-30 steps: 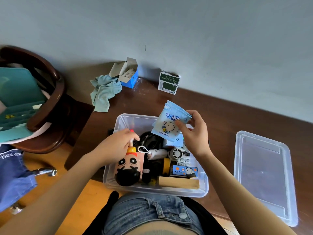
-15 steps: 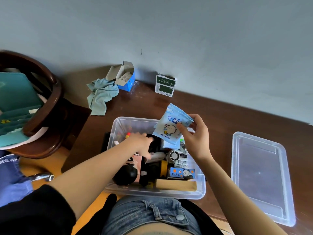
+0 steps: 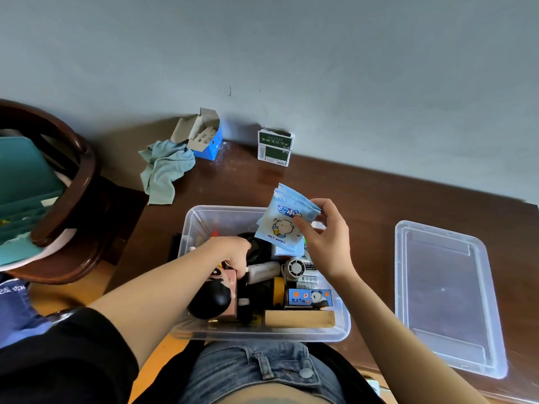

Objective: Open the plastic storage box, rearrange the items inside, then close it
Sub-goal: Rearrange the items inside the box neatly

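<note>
The clear plastic storage box (image 3: 198, 217) stands open on the brown table, right in front of me. Its lid (image 3: 443, 295) lies flat to the right. My right hand (image 3: 329, 243) pinches a blue wet-wipes packet (image 3: 283, 225) above the box's far right corner. My left hand (image 3: 233, 252) reaches into the box, fingers curled down between a black-haired doll (image 3: 215, 298) and a white cylinder (image 3: 262, 272); what they hold is hidden. Also inside are a small fan (image 3: 294, 269), a panda box (image 3: 310, 297) and a wooden block (image 3: 300, 319).
By the wall lie a teal cloth (image 3: 166, 170), an open blue carton (image 3: 207, 138) and a green-and-white box (image 3: 274, 147). A dark wooden chair (image 3: 78, 182) with teal items stands at the left. The box's near edge sits at my lap.
My left hand has moved right and deeper into the box, from the doll's top toward the white cylinder. My right hand keeps the wipes packet raised in about the same place.
</note>
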Demonstrator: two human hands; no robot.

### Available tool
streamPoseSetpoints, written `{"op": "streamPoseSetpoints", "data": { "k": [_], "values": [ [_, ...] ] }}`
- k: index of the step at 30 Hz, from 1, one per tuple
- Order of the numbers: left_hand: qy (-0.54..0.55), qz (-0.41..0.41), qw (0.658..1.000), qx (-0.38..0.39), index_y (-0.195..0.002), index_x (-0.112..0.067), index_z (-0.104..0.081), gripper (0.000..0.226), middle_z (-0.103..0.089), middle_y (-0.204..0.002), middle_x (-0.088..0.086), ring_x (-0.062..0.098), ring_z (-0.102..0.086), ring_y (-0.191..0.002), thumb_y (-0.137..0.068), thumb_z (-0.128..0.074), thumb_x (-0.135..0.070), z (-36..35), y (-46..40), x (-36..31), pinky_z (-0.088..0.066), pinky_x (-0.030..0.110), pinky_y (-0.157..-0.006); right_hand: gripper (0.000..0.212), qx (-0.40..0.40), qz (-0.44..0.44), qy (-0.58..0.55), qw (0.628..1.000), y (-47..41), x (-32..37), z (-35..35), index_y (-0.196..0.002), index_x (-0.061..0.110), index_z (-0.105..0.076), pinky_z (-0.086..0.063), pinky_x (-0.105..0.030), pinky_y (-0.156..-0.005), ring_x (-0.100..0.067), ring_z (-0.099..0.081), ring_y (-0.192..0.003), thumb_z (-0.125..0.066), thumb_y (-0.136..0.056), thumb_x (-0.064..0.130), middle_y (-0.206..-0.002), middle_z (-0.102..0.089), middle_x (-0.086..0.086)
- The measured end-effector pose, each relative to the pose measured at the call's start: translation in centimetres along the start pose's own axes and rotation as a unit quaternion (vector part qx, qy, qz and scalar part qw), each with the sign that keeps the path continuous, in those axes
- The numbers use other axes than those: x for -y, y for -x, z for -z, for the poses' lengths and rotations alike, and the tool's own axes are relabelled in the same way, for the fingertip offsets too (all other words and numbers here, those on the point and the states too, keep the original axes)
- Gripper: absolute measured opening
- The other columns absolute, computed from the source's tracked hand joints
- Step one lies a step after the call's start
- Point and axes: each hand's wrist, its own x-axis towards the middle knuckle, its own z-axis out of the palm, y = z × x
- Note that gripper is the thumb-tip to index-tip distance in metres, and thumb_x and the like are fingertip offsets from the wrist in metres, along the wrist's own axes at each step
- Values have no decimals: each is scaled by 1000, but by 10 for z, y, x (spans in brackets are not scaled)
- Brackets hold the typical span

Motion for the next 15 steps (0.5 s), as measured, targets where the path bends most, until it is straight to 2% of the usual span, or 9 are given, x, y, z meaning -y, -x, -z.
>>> {"op": "streamPoseSetpoints", "data": {
  "k": [2,3,6,9,10,11,13,15],
  "values": [
    [25,-9,1000,-5,-97,-9,-48,36,-52,-91,6,19,-49,-67,-70,-71,-19,1,1,2,-38,26,-51,20,1,-1,-2,1000,-2,2,-3,-93,25,-54,-50,-16,-65,-3,-60,-88,-69,-85,14,-89,-63,14],
    [41,-15,999,-5,-97,-9,-48,36,-53,-93,6,20,-51,-71,-71,-71,-21,1,0,3,-40,27,-54,19,1,-2,-6,1000,-3,2,-4,-94,23,-54,-50,-15,-65,0,-59,-86,-69,-85,14,-88,-63,14],
    [74,-36,997,-8,-106,-8,-52,42,-57,-103,7,22,-56,-81,-74,-69,-28,-3,-2,9,-45,30,-64,19,4,1,-15,1000,-4,4,-7,-96,18,-55,-47,-10,-63,1,-59,-85,-68,-85,12,-88,-62,15],
    [108,-57,992,-15,-112,-9,-53,62,-60,-109,3,20,-61,-93,-71,-70,-52,-3,0,13,-53,32,-79,19,9,2,-19,1000,-3,3,-8,-97,16,-55,-47,-10,-62,0,-60,-84,-68,-85,10,-89,-62,14],
    [130,-65,989,-16,-109,-9,-57,64,-62,-103,2,18,-62,-90,-71,-67,-60,-1,1,14,-53,31,-78,19,9,2,-20,1000,-2,3,-8,-97,16,-55,-47,-10,-62,-1,-60,-84,-68,-85,10,-89,-63,13],
    [150,-72,986,-23,-99,-10,-62,62,-63,-90,-1,15,-61,-80,-74,-63,-66,0,2,14,-50,29,-70,18,9,1,-20,1000,-1,2,-8,-97,15,-55,-47,-10,-62,-2,-60,-84,-68,-85,10,-89,-63,13],
    [161,-86,982,-55,-78,-13,-63,53,-54,-66,-5,11,-50,-60,-79,-58,-66,-1,5,11,-38,24,-57,18,7,0,-23,1000,-1,1,-7,-96,15,-55,-47,-11,-62,-4,-60,-85,-68,-85,10,-89,-63,11],
    [139,-102,981,-90,-68,-17,-59,46,-49,-58,-7,10,-45,-55,-81,-59,-61,-3,10,8,-33,23,-55,17,5,-2,-30,1000,0,0,-6,-95,17,-55,-47,-10,-62,-3,-60,-84,-68,-85,10,-89,-63,11]
  ]
}}
